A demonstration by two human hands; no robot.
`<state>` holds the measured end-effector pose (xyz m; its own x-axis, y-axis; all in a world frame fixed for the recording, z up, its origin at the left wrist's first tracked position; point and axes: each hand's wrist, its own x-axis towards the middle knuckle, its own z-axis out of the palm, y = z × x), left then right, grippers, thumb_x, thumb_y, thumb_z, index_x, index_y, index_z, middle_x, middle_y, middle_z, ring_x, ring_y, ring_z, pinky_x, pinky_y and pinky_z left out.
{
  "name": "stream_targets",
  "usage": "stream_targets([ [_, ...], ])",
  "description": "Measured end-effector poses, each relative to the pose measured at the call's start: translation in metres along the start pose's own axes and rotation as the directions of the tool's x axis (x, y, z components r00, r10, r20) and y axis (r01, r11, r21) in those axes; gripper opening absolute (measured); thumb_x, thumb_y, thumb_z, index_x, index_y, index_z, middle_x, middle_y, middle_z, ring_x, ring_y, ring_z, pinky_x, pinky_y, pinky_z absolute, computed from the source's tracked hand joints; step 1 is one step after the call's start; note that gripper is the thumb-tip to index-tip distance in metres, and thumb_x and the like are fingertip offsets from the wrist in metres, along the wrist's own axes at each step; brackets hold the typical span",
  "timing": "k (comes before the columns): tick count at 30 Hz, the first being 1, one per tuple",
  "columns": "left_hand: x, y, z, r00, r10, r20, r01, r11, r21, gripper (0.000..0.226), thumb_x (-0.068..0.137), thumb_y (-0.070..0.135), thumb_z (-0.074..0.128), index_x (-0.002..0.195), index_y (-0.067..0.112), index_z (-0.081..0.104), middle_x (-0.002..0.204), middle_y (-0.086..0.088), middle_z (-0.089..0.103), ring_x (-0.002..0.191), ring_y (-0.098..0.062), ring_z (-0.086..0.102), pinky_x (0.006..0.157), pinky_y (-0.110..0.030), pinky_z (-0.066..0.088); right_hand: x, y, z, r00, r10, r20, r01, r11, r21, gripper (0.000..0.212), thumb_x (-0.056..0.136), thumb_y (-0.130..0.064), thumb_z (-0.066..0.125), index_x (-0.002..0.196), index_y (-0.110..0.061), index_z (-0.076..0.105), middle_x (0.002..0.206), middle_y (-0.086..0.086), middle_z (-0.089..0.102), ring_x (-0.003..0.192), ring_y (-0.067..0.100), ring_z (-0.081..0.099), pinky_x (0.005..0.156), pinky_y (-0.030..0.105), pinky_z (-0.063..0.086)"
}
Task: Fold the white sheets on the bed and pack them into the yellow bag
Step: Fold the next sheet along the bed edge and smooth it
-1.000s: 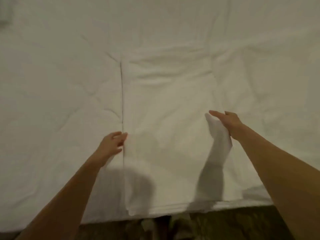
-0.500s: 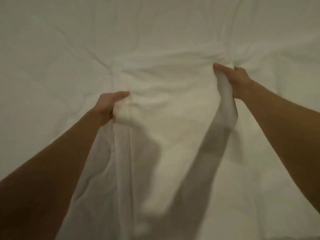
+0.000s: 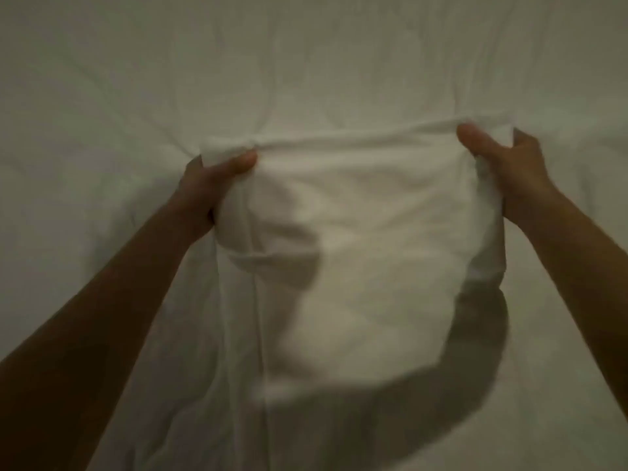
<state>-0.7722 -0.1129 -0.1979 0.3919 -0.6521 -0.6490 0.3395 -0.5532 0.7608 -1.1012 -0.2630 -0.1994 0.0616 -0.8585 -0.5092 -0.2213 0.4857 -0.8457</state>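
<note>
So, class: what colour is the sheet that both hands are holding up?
White, plain with no pattern. The sheet shows best in the head view, the only one.

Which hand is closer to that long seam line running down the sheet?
Left. The left hand grips the white sheet right beside the seam line; the right hand holds the opposite edge, far from it.

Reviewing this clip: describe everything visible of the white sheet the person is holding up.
The white sheet is plain, thin, soft-looking cloth, creased and partly lifted off the bed. Its top edge is stretched fairly taut between the two hands: the left hand grips one bunched corner, the right hand grips the other. Below them the cloth hangs and drapes toward the camera, with long vertical folds on the left side. Shadows of the arms fall across it. Its lower end runs out of frame. The picture is blurred, so seams and layers cannot be told.
</note>
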Motion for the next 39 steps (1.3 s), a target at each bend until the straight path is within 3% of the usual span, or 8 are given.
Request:
stream_targets([
  [4, 0.009, -0.010, 0.006, 0.994, 0.003, -0.106, 0.005, 0.997, 0.072, 0.053, 0.057, 0.036, 0.087, 0.103, 0.017, 0.072, 0.102, 0.001, 0.074, 0.096, -0.015, 0.070, 0.083, -0.030, 0.056, -0.001, 0.010, 0.018, 0.995, -0.071, -0.075, 0.066, 0.996, -0.059, 0.019, 0.074, -0.032, 0.081, 0.084, -0.021, 0.069, 0.066, -0.018, 0.069, 0.064, -0.004, 0.063, 0.063, 0.017, 0.049],
  [7, 0.010, -0.017, 0.010, 0.983, -0.019, -0.184, 0.030, 0.998, 0.058, 0.033, 0.072, 0.032, 0.083, 0.100, 0.020, 0.070, 0.094, 0.008, 0.072, 0.085, -0.006, 0.069, 0.079, -0.024, 0.056, -0.003, 0.009, 0.020, 0.993, -0.073, -0.097, 0.063, 0.993, -0.104, 0.017, 0.078, -0.034, 0.078, 0.085, -0.021, 0.068, 0.070, -0.016, 0.069, 0.065, -0.004, 0.064, 0.061, 0.016, 0.050],
  [16, -0.103, -0.113, -0.016, 0.969, -0.180, -0.170, 0.211, 0.959, 0.187, 0.023, 0.074, 0.019, 0.079, 0.094, 0.013, 0.071, 0.076, 0.005, 0.073, 0.067, -0.008, 0.068, 0.062, -0.023, 0.057, -0.096, 0.070, -0.048, 0.958, 0.284, 0.030, -0.268, 0.932, -0.242, 0.021, 0.076, -0.026, 0.079, 0.089, -0.011, 0.071, 0.084, 0.005, 0.072, 0.064, 0.011, 0.068, 0.062, 0.024, 0.057],
  [23, -0.209, -0.189, -0.021, 0.926, -0.328, -0.185, 0.352, 0.929, 0.114, 0.023, 0.074, 0.019, 0.080, 0.092, 0.012, 0.069, 0.086, -0.007, 0.073, 0.082, -0.026, 0.069, 0.078, -0.043, 0.056, -0.194, 0.120, -0.078, 0.907, 0.417, 0.050, -0.397, 0.891, -0.222, 0.027, 0.074, -0.024, 0.081, 0.091, -0.007, 0.068, 0.081, 0.001, 0.071, 0.073, 0.013, 0.068, 0.065, 0.026, 0.056],
  [26, -0.246, -0.215, -0.021, 0.916, -0.342, -0.209, 0.374, 0.917, 0.139, 0.023, 0.073, 0.017, 0.081, 0.092, 0.011, 0.069, 0.086, -0.006, 0.073, 0.084, -0.026, 0.068, 0.082, -0.046, 0.055, -0.231, 0.145, -0.091, 0.894, 0.443, 0.071, -0.416, 0.877, -0.240, 0.045, 0.070, -0.027, 0.083, 0.106, -0.004, 0.067, 0.096, 0.005, 0.072, 0.087, 0.017, 0.069, 0.081, 0.031, 0.056],
  [31, -0.301, -0.246, -0.026, 0.910, -0.358, -0.208, 0.401, 0.887, 0.228, 0.022, 0.073, 0.016, 0.081, 0.090, 0.008, 0.069, 0.072, -0.005, 0.071, 0.069, -0.026, 0.066, 0.061, -0.034, 0.052, -0.291, 0.174, -0.127, 0.788, 0.596, 0.156, -0.514, 0.776, -0.365, 0.084, 0.049, -0.045, 0.090, 0.118, -0.006, 0.062, 0.114, 0.008, 0.068, 0.103, 0.025, 0.064, 0.091, 0.038, 0.051],
  [35, -0.340, -0.276, -0.038, 0.900, -0.404, -0.164, 0.436, 0.850, 0.297, 0.030, 0.067, 0.015, 0.086, 0.089, 0.002, 0.071, 0.070, -0.007, 0.073, 0.065, -0.024, 0.066, 0.052, -0.029, 0.054, -0.331, 0.190, -0.151, 0.707, 0.666, 0.239, -0.528, 0.722, -0.448, 0.082, 0.058, -0.036, 0.086, 0.128, -0.007, 0.053, 0.112, 0.001, 0.063, 0.101, 0.020, 0.060, 0.085, 0.030, 0.049],
  [39, -0.365, -0.291, -0.052, 0.865, -0.499, -0.053, 0.478, 0.788, 0.387, 0.050, 0.056, 0.027, 0.090, 0.092, -0.003, 0.071, 0.083, -0.014, 0.074, 0.076, -0.026, 0.069, 0.057, -0.026, 0.055, -0.345, 0.201, -0.162, 0.718, 0.666, 0.202, -0.478, 0.683, -0.552, 0.074, 0.052, -0.045, 0.089, 0.109, -0.005, 0.062, 0.105, 0.011, 0.068, 0.091, 0.028, 0.066, 0.080, 0.039, 0.057],
])
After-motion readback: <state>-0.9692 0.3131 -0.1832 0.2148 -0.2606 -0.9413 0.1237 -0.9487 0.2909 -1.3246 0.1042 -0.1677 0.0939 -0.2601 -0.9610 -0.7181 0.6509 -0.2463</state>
